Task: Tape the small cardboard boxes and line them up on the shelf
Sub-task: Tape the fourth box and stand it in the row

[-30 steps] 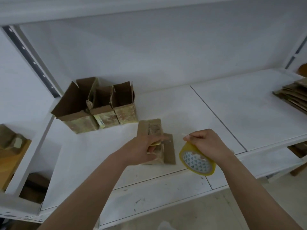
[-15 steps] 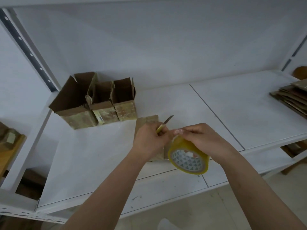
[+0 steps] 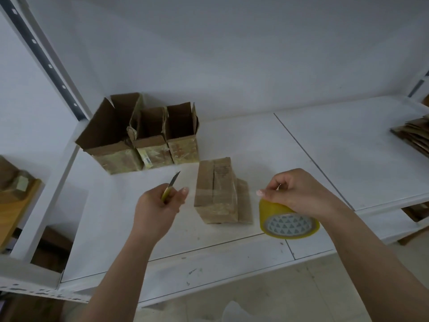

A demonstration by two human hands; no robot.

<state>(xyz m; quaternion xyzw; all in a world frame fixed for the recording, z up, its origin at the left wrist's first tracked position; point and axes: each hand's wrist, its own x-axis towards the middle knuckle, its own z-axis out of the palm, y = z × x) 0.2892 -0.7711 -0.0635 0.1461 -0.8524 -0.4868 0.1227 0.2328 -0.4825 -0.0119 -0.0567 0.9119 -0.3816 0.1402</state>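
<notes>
A small cardboard box [image 3: 217,190] lies on its side on the white shelf [image 3: 267,149], its flaps closed and tape across its near end. Left of it my left hand [image 3: 160,203] grips a yellow utility knife [image 3: 171,185] with the blade pointing up and away. To the box's right, my right hand [image 3: 299,192] holds a yellow tape roll [image 3: 287,220] by its top edge, just above the shelf. Three open-topped cardboard boxes [image 3: 144,133] stand side by side at the back left, tape on their lower parts.
A stack of flattened cardboard [image 3: 415,135] lies at the shelf's right end. A slotted metal upright [image 3: 44,59] borders the shelf on the left, with a wooden item and cardboard [image 3: 14,194] in the neighbouring bay. The shelf's front lip [image 3: 209,270] is near my forearms.
My hands have moved apart: the left drew the knife away to the left, the right carried the roll to the right. The box between them is now uncovered.
</notes>
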